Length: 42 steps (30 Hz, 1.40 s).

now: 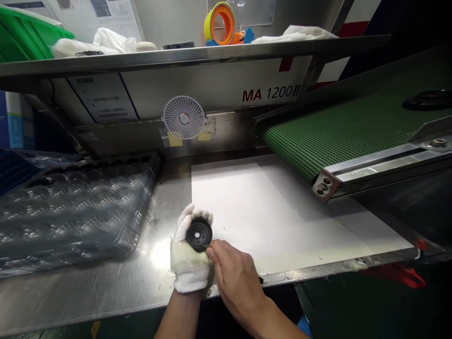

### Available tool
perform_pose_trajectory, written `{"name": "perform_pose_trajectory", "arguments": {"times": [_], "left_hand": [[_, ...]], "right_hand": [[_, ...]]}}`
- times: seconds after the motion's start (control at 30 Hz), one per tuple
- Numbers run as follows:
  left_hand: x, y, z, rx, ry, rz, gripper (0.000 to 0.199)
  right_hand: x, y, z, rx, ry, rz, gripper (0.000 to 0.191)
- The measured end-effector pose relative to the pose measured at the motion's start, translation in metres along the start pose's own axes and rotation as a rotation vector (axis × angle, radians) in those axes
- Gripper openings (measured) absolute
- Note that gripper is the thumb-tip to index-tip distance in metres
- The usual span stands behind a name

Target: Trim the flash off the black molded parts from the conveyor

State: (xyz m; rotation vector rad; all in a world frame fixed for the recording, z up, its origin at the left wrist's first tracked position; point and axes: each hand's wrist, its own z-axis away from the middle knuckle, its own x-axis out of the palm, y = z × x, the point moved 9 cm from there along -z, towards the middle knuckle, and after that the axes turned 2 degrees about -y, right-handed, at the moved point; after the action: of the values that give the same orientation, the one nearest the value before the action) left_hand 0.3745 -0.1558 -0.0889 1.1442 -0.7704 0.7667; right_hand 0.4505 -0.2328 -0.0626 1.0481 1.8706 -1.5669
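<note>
My left hand (189, 256), in a white glove, is closed round a black round plastic part (198, 234) with a hole at its centre. The flat face of this part is turned up towards me. My right hand (235, 270) is bare and closed, its thumb and forefinger pinched at the lower right rim of the part. A thin tip shows at those fingertips, and a small dark end (261, 280) sticks out beside the palm. What the right hand holds is mostly hidden. Both hands are above the front edge of the metal table (106, 287).
A clear plastic tray (77, 207) with round pockets lies on the left. White sheeting (268, 212) covers the table's right side. A green conveyor belt (339, 127) slopes overhead at right, carrying a black round part (429, 100). A small fan (184, 117) faces me below a shelf (169, 57).
</note>
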Motion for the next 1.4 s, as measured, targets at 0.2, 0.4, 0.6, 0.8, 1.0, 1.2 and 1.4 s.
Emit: {"name": "perform_pose_trajectory", "arguments": {"times": [0.2,0.4,0.6,0.8,1.0,1.2,1.4], "left_hand": [[0.001,-0.01,0.0,-0.228,-0.064,-0.019,0.026],[-0.007,-0.012,-0.006,-0.093,0.076,0.061,0.014],[-0.004,-0.008,-0.002,-0.128,0.019,0.013,0.025],[0.001,-0.008,-0.001,-0.221,-0.043,-0.04,0.027],[-0.004,-0.01,-0.003,-0.123,0.12,0.028,0.013],[-0.007,-0.009,0.002,-0.228,0.032,-0.14,0.036],[0.005,-0.011,0.003,-0.228,-0.007,-0.06,0.023]], "right_hand": [[-0.004,0.014,0.0,0.032,0.025,-0.029,0.029],[0.005,0.005,0.002,0.02,0.025,0.018,0.03],[0.005,0.003,0.002,0.005,0.002,0.018,0.029],[-0.001,0.013,0.0,0.026,0.021,-0.011,0.03],[0.004,0.003,0.004,0.033,0.017,0.035,0.024],[-0.001,0.003,0.006,0.033,0.023,0.075,0.022],[-0.009,0.01,0.006,0.07,0.052,0.054,0.026]]}}
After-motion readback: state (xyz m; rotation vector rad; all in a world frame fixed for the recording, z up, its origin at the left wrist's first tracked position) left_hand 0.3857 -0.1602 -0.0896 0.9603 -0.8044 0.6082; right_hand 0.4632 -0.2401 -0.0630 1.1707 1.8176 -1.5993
